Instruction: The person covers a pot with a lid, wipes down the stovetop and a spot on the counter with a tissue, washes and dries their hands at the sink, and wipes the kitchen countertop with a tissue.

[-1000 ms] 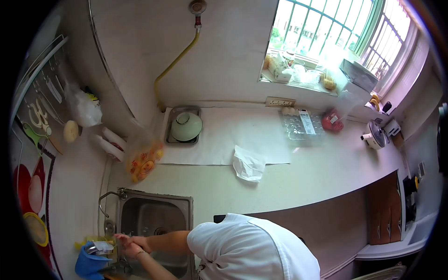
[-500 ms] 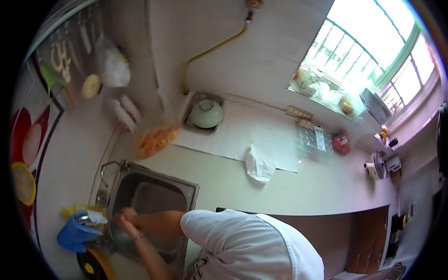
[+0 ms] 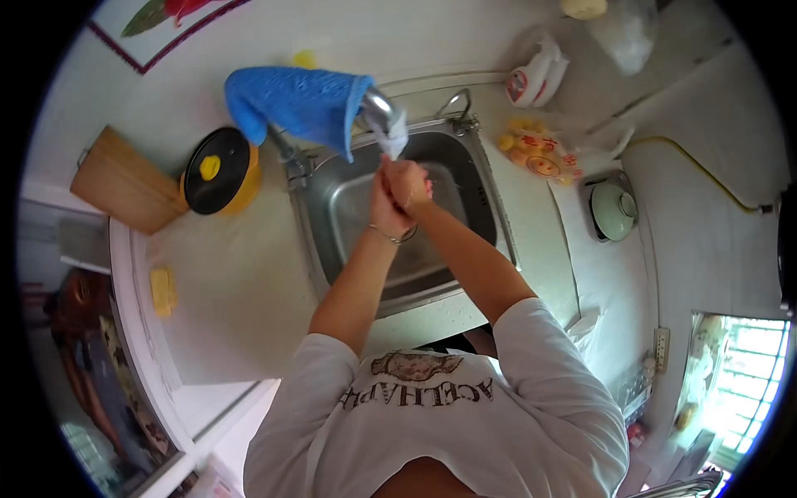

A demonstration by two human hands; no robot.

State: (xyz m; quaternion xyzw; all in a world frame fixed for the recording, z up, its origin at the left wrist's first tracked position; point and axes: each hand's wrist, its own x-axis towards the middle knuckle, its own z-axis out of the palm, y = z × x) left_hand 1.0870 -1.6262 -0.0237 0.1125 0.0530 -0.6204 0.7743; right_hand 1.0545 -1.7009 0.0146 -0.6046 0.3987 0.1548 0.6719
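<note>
Both my hands are pressed together over the metal sink, below the faucet spout. My left hand, with a thin bracelet at the wrist, lies against my right hand. The right fingers are curled over the left hand, and the left fingers are partly hidden behind them. No object shows between the palms. Just above the hands, a white cloth-like wrap hangs at the spout's mouth. A blue cloth is draped over the pipe behind the spout. I cannot tell whether water is running.
Left of the sink are a black-and-yellow pot lid, a wooden board and a yellow sponge-like block. A second small tap stands at the back. On the right are a printed plastic bag and a green bowl.
My view has swung left and down, so the sink is now central and the counter lies at the right. My hands remain together and are now beneath the spout.
</note>
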